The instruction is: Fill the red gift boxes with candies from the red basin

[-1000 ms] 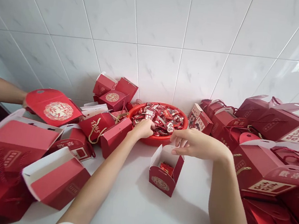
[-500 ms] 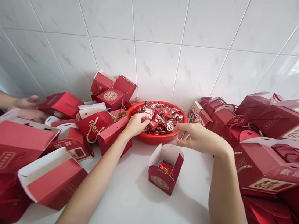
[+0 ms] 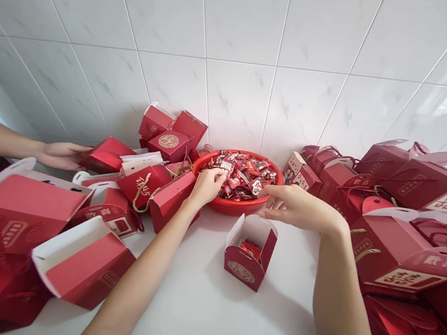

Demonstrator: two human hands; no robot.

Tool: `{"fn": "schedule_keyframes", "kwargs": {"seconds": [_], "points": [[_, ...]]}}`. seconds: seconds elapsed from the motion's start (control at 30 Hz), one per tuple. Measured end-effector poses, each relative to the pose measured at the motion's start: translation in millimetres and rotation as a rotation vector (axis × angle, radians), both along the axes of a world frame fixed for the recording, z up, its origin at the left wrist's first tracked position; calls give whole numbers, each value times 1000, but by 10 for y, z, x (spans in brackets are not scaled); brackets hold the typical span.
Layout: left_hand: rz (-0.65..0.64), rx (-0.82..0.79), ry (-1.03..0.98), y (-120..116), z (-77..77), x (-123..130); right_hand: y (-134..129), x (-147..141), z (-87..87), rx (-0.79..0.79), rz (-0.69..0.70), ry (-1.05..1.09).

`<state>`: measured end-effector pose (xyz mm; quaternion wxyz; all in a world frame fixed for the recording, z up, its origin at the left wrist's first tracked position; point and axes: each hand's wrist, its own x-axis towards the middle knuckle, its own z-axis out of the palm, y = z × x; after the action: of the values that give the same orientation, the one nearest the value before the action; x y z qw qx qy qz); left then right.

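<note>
An orange-red basket (image 3: pixel 236 208) full of wrapped red candies (image 3: pixel 248 171) stands by the wall. My left hand (image 3: pixel 209 186) is at the basket's left front edge, fingers pinched over the candies; what they hold, if anything, is too small to name. My right hand (image 3: pixel 285 203) hovers at the basket's right front rim with its fingers bent and partly hidden. Below and between my hands, an open dark red box (image 3: pixel 245 267) sits upright on the white table (image 3: pixel 203 309) with red packets (image 3: pixel 251 249) inside.
Red gift boxes (image 3: pixel 21 211) are heaped on the left, some open. More boxes with rope handles (image 3: pixel 408 243) are piled on the right. Another person's hand (image 3: pixel 63 155) touches a red box (image 3: pixel 107 155) at the far left. A tiled wall (image 3: pixel 244 20) rises behind.
The other person's hand has moved right and now touches the red box, which has shifted slightly. My hands have hardly moved. The view has shifted a little.
</note>
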<state>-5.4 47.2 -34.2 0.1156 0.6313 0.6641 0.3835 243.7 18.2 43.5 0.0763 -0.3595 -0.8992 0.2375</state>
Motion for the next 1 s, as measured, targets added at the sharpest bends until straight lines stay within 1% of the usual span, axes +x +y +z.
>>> {"fn": "schedule_keyframes", "kwargs": {"seconds": [0.13, 0.37, 0.6, 0.7, 0.83, 0.93, 1.0], "points": [[-27, -72, -10, -4, -8, -8, 2, 1, -2, 12, 3, -6], [-121, -153, 141, -46, 35, -11, -5, 15, -7, 13, 5, 21], [-135, -232, 196, -73, 48, 5, -18, 30, 1, 7, 1, 18], [-126, -204, 210, -98, 77, -2, -24, 27, 3, 8, 6, 11], [-121, -101, 199, -127, 112, -37, -34, 17, 8, 23, 18, -10], [-136, -27, 142, -139, 147, -58, -42, 12, 14, 32, 19, -24], [-176, 21, 49, -157, 189, -53, -44, 4, 12, 35, 10, -10]]}}
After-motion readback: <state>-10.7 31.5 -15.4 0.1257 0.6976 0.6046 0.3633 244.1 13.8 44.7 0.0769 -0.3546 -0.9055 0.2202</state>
